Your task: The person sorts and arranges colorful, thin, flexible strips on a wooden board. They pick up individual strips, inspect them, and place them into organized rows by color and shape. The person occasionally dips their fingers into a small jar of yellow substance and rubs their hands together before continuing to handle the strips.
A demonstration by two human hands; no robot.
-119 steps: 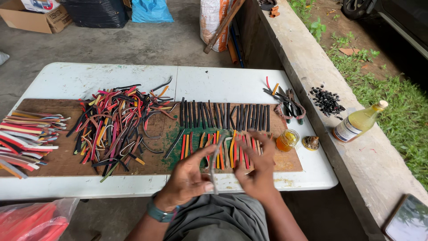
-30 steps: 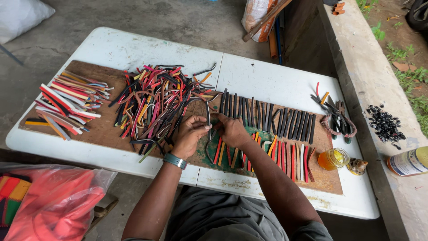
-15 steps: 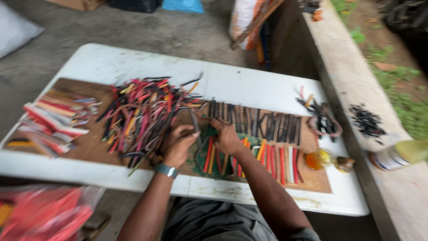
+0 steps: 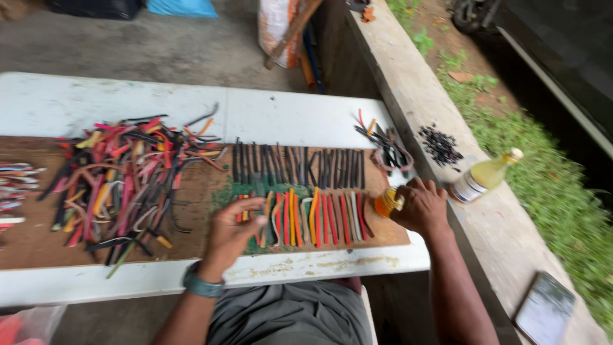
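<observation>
Far left of the left hand, at the board's [image 4: 191,249] edge, lies a small bundle of coloured strips [image 4: 16,185]. Just left of that hand a loose heap [image 4: 128,182] of tangled strips, red, black, yellow and pink, spreads over the brown board, which rests on the white desk [image 4: 128,105].

The left hand [image 4: 233,233], a blue-grey watch [image 4: 201,286] at its wrist, lies on the board with fingers loosely extended, gripping nothing; its fingertips touch the left end of a row of coloured strips [image 4: 313,217] laid side by side on a green patch. Above this row, farther from the hand, runs a row of black strips [image 4: 300,166], also side by side.

Right of the coloured row, the right hand [image 4: 421,206] is closed around a small jar [image 4: 386,202] of amber liquid at the board's right end. Beyond this hand sits a small cluster of strips [image 4: 386,147]. Right of the hand, on the concrete ledge [image 4: 408,83], lie a scatter of black bits [image 4: 439,145] and a bottle [image 4: 485,176] of yellowish liquid, tilted, close beside the knuckles. Near the forearm, lower right, a dark flat tablet [image 4: 543,310] lies on the ledge.
</observation>
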